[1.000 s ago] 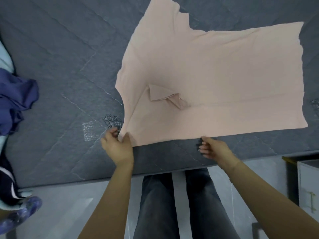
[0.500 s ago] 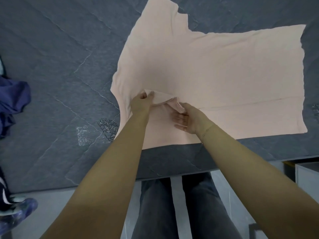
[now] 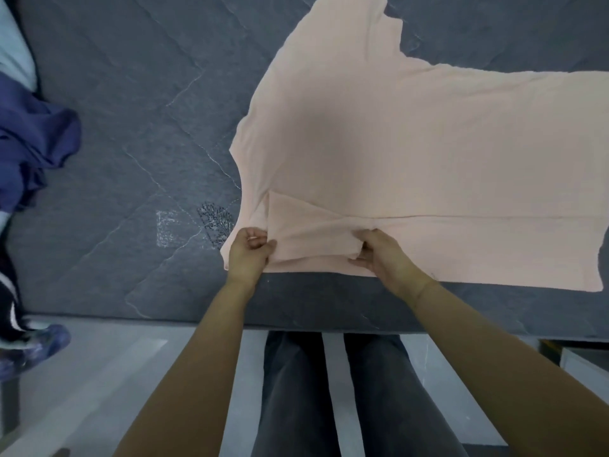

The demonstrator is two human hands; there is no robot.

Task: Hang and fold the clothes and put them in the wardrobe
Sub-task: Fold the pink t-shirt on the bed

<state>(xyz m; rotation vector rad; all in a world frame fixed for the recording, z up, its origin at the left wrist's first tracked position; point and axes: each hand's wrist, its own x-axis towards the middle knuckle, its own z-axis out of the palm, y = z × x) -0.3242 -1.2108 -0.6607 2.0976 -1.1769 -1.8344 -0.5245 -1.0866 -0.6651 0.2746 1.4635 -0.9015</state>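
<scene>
A pale pink T-shirt [image 3: 412, 143] lies spread flat on the grey mattress [image 3: 131, 127], its hem toward the right and one sleeve pointing up. Its near sleeve [image 3: 309, 232] is folded over the body close to the mattress's front edge. My left hand [image 3: 248, 252] pinches the left end of that sleeve. The sleeve's right end is gripped by my right hand [image 3: 379, 255], whose fingers curl under the fabric.
A crumpled blue garment [image 3: 33, 150] and other dark clothes lie at the left edge of the mattress. A light cloth [image 3: 13, 54] sits at the top left. My legs stand against the mattress front, on a grey floor. A white cabinet corner [image 3: 586, 367] shows at right.
Both hands went from the shirt's near edge to the folded sleeve in the middle, took hold of it and drew it back toward the near edge.
</scene>
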